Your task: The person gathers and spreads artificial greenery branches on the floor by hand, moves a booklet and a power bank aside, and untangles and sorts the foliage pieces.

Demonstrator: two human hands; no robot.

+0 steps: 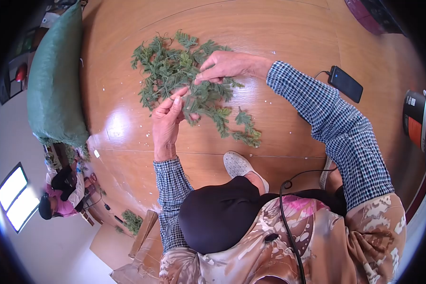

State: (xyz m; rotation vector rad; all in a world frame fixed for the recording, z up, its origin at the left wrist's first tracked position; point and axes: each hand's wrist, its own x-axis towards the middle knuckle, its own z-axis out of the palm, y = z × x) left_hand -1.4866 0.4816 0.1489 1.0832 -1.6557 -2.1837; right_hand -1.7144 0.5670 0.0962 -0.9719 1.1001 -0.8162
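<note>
A loose heap of green, fern-like sprigs (161,68) lies on the brown wooden surface in front of me. My left hand (168,116) is at its near left edge, thumb and fingers pinched on the stem of a leafy sprig (201,98). From the right, my right hand (225,66) reaches over the heap with thumb and forefinger closed close to the left fingertips. What those right fingers grip is too small to make out. A smaller sprig (247,128) hangs out at the heap's near right side.
A black phone (345,84) with a cable lies at right. A large green stuffed sack (57,80) stands at left. Another person (64,189) sits beyond it near more greenery (131,221). Cardboard (144,232) is at lower left. A black cable (285,213) runs down my front.
</note>
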